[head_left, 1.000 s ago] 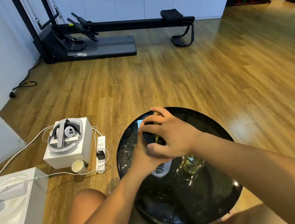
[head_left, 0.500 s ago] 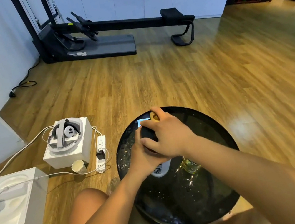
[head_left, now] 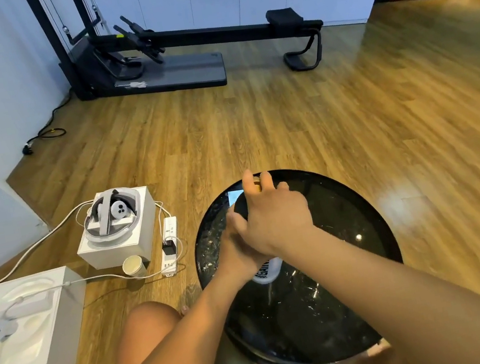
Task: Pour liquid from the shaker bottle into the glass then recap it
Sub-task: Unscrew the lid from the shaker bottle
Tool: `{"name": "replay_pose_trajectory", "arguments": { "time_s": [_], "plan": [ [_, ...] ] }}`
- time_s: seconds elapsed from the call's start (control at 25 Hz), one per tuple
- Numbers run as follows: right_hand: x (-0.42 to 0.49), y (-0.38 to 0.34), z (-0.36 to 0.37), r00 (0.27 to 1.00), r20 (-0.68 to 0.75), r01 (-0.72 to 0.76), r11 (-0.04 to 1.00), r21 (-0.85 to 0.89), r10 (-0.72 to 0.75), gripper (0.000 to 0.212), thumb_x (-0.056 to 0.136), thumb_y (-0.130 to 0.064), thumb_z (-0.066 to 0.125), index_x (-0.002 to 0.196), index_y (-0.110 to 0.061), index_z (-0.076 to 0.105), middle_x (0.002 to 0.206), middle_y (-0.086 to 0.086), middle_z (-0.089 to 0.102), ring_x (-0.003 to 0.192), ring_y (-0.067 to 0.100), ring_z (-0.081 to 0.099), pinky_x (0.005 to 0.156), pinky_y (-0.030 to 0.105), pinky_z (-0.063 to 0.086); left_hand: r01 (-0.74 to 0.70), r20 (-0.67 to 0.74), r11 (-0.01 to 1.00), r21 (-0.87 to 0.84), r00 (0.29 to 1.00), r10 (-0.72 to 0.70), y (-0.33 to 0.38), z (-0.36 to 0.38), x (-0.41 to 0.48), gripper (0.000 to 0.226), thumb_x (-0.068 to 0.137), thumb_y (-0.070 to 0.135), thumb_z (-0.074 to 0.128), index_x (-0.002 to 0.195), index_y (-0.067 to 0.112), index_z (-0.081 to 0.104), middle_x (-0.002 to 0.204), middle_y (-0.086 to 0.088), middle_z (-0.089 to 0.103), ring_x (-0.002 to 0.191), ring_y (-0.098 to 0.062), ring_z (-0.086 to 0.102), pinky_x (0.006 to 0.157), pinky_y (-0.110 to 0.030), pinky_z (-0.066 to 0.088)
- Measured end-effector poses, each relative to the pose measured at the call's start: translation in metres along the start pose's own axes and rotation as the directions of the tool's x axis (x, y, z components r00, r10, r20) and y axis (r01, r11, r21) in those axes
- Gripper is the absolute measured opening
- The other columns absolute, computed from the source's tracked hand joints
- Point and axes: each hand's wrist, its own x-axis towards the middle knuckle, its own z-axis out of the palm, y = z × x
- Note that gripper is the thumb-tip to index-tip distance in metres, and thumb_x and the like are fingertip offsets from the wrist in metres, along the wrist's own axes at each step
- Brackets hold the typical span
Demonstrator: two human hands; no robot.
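Now, lines for this moment:
Left grip: left hand [head_left: 237, 252] is wrapped around the body of the shaker bottle [head_left: 266, 272]; fingers closed on it.
Right grip: right hand [head_left: 273, 217] sits on top, fingers curled over the dark cap [head_left: 240, 207]; whether it is turning, I cannot tell.
Bottle place: upright between both grips, standing on the black round surface [head_left: 350, 220].
Glass: not visible, probably hidden under the right forearm.
Handling: bottle looks like stiff light plastic, smooth, maybe slippery if wet; best to hold the middle of the body firmly and take the cap by its rim.
Risk: surface is glossy, so the base can slide.
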Motion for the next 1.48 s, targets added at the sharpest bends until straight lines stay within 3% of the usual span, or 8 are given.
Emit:
{"name": "replay_pose_trajectory", "arguments": {
  "time_s": [0.32,0.48,0.64,0.72,0.96,1.12,1.28,1.48],
  "plan": [
    [0.015,0.053,-0.014,0.787,-0.03,0.616,0.787,-0.01,-0.616,0.075,0.083,-0.065,0.041,0.146,-0.025,0.031,0.145,-0.003,0.044,0.124,0.025,0.051,0.094,0.044,0.047,-0.015,-0.034,0.999,-0.037,0.999,0.013,-0.001,-0.001,0.001,0.101,0.046,0.036,0.098,0.13,0.034,0.042,0.111,0.022,0.061,0.103,0.005,0.061,0.084,-0.022,0.053],
    [0.007,0.03,-0.023,0.942,0.091,0.332,0.938,-0.099,-0.324,0.086,0.085,-0.07,0.032,0.153,-0.027,0.001,0.157,0.0,0.029,0.144,0.033,0.024,0.107,0.055,0.033,0.035,0.009,0.999,-0.036,0.999,-0.034,0.0,0.001,0.0,0.098,0.048,0.031,0.096,0.13,0.034,0.042,0.122,0.013,0.063,0.109,-0.006,0.062,0.083,-0.016,0.05],
    [-0.012,0.001,0.001,0.996,-0.084,0.04,0.998,0.04,-0.037,0.073,0.087,-0.066,0.034,0.14,-0.017,0.032,0.132,0.012,0.048,0.12,0.033,0.043,0.086,0.05,0.045,0.019,0.089,0.997,-0.072,0.996,-0.012,-0.01,0.003,0.003,0.078,0.083,-0.005,0.076,0.132,0.039,0.034,0.118,0.025,0.047,0.1,0.017,0.05,0.075,0.006,0.036],
    [-0.012,0.013,0.009,0.97,-0.211,0.144,0.986,0.08,-0.124,0.066,0.087,-0.067,0.031,0.13,-0.018,0.044,0.124,0.007,0.055,0.115,0.029,0.048,0.086,0.048,0.046,0.025,0.043,1.0,0.001,0.999,-0.025,-0.004,0.004,0.008,0.045,0.084,0.016,0.076,0.114,0.035,0.048,0.101,0.018,0.06,0.089,0.004,0.063,0.076,-0.007,0.046],
    [0.004,0.048,-0.01,0.838,-0.057,0.544,0.839,0.019,-0.542,0.058,0.09,-0.062,0.037,0.134,-0.027,0.047,0.144,-0.002,0.048,0.139,0.022,0.034,0.11,0.059,0.026,-0.027,-0.009,1.0,0.013,1.0,0.027,-0.008,0.005,0.004,0.104,0.044,0.033,0.099,0.129,0.036,0.04,0.116,0.02,0.059,0.107,0.003,0.06,0.084,-0.011,0.05],
    [-0.004,0.018,-0.023,0.994,0.101,0.04,0.999,0.032,-0.043,0.08,0.083,-0.078,0.011,0.141,-0.027,0.035,0.154,0.013,0.028,0.135,0.043,0.031,0.097,0.057,0.039,0.008,0.037,0.999,-0.031,0.999,-0.007,0.0,0.0,0.008,0.101,0.035,0.053,0.097,0.122,0.028,0.051,0.106,0.0,0.071,0.107,-0.023,0.068,0.075,-0.035,0.06],
    [-0.012,0.008,-0.008,0.997,0.069,0.012,0.986,0.164,-0.024,0.06,0.091,-0.06,0.027,0.134,-0.021,0.04,0.144,0.019,0.032,0.126,0.044,0.032,0.092,0.054,0.044,-0.05,0.078,0.987,-0.153,0.995,0.062,0.018,-0.003,-0.002,0.017,0.101,0.011,0.059,0.108,0.026,0.054,0.084,0.019,0.072,0.071,0.013,0.068,0.058,-0.008,0.052],
    [-0.001,0.036,-0.019,0.907,0.141,0.335,0.883,0.328,-0.397,0.066,0.078,-0.034,0.036,0.144,-0.038,0.034,0.161,-0.004,0.016,0.149,0.018,-0.006,0.115,0.065,-0.005,0.0,0.004,0.999,0.032,1.0,-0.001,0.001,0.002,0.0,0.098,0.052,0.027,0.1,0.127,0.039,0.038,0.107,0.03,0.055,0.101,0.014,0.057,0.072,-0.002,0.046]
  ]
}}
